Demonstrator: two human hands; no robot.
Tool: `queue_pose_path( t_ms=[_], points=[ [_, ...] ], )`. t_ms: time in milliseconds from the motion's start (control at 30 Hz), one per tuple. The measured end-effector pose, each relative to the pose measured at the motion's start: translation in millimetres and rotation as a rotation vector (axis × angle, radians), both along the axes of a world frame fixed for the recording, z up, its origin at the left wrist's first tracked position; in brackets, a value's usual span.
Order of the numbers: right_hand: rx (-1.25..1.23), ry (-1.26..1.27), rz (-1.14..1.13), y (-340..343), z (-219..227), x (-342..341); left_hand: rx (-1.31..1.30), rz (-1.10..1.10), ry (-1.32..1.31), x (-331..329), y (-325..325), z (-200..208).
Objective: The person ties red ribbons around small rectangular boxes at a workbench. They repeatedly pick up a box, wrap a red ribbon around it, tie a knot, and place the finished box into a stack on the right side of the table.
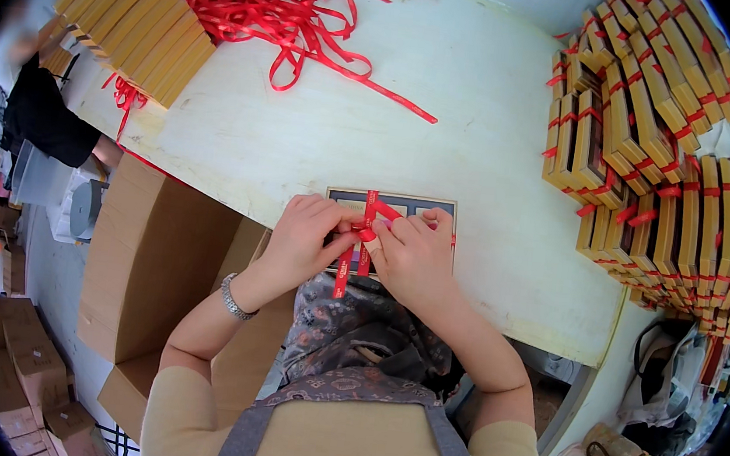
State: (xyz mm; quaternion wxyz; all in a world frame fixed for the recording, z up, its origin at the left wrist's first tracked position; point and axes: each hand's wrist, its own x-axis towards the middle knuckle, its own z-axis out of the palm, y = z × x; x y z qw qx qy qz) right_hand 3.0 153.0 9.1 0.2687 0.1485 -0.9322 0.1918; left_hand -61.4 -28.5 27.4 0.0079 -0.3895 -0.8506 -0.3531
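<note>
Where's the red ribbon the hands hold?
In the head view's centre, the ribbon crosses the box between the left hand and right hand, by the edge of the table.

The left grip (310, 227) and right grip (414, 252) hide parts of the box (396, 199) and red ribbon (365, 259). Toward 10 o'clock, a person's head (21, 38) is blurred and the upper edge crops a box stack (135, 19).
</note>
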Motion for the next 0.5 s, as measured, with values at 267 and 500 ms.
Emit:
queue_pose_path(
  t_ms=[267,500],
  points=[
    [-0.222,-0.225,0.137,15.8,7.7,-3.4,0.053,-0.018,0.173,-8.0,10.1,-15.4],
    [-0.997,-0.963,-0.026,56.1,36.2,-83.2,-0.003,-0.189,0.424,-5.0,19.0,-4.1]
  ],
)
